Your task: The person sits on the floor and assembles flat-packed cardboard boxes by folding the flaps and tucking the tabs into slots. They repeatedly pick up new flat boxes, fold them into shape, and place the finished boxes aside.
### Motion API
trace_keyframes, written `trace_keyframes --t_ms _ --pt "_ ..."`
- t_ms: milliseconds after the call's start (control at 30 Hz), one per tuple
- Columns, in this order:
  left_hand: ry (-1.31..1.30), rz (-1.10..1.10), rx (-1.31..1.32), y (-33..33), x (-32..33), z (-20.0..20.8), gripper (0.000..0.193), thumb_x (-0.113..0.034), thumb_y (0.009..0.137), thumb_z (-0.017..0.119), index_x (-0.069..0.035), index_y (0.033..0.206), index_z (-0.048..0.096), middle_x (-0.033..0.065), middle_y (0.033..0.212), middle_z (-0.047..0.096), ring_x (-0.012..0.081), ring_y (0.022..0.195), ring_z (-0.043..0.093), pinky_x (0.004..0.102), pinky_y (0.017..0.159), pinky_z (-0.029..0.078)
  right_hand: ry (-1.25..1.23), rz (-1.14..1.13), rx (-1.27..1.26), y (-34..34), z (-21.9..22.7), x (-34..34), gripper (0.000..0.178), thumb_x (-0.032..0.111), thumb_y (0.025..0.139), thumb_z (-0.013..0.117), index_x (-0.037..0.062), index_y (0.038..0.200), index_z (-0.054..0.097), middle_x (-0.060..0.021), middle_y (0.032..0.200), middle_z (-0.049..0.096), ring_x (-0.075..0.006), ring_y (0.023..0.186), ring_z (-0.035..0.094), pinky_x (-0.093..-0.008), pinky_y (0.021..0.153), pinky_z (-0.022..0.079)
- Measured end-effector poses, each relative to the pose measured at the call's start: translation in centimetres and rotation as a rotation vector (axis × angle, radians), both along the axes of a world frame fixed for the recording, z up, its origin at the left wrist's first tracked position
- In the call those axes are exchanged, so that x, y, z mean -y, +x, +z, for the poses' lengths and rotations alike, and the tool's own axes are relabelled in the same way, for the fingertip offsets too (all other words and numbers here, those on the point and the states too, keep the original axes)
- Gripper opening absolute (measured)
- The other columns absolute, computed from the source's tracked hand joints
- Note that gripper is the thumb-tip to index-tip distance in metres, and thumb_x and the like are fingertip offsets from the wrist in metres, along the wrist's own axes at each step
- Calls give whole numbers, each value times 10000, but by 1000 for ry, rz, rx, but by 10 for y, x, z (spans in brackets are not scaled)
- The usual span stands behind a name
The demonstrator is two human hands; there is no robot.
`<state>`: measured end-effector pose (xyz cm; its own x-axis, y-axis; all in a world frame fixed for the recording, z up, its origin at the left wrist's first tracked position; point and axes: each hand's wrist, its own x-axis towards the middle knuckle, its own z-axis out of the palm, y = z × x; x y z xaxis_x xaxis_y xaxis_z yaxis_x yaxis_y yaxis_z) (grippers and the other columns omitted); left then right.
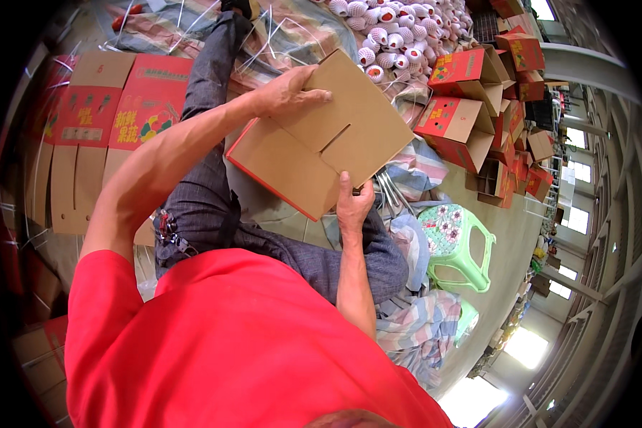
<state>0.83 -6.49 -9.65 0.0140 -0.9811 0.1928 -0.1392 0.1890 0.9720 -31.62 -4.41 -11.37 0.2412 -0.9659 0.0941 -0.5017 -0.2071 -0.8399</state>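
Note:
A partly folded cardboard box [364,107] is held up in front of me, its plain brown side facing me. A slit runs near its crease, and red printing shows along its lower left edge. My left hand [292,93] grips the upper left edge, with the thumb lying across the brown face and the other fingers mostly hidden behind. At the lower right edge, my right hand [354,205] pinches the board, thumb on the near face. Below the box are my legs in dark grey trousers [271,246].
Flattened red and brown cartons [85,118] stand at the left. Far ahead lies a heap of fruit in white foam nets [399,36]. Several opened cartons [458,132] are piled at the right. A green stool [453,239] with a flowered seat stands beside crumpled striped sheeting [421,314].

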Motion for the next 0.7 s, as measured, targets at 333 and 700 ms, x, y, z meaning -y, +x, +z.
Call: trace_keyframes --t_ms 333,700 --pt "152 -213 13 25 -43 7 521 -147 911 813 20 1362 614 142 1213 737 215 1135 682 387 1021 525 139 37 112 -10 -8 15 350 250 1059 708 -65 1207 673 -127 1097 766 -169 1008 701 -354 881 555" --pt "152 37 335 22 -60 -20 419 -132 845 809 17 1189 622 194 1029 680 382 968 642 452 878 509 415 143 151 -25 15 13 334 214 1040 710 -55 1238 706 -107 1096 786 -150 1013 715 -331 885 556"
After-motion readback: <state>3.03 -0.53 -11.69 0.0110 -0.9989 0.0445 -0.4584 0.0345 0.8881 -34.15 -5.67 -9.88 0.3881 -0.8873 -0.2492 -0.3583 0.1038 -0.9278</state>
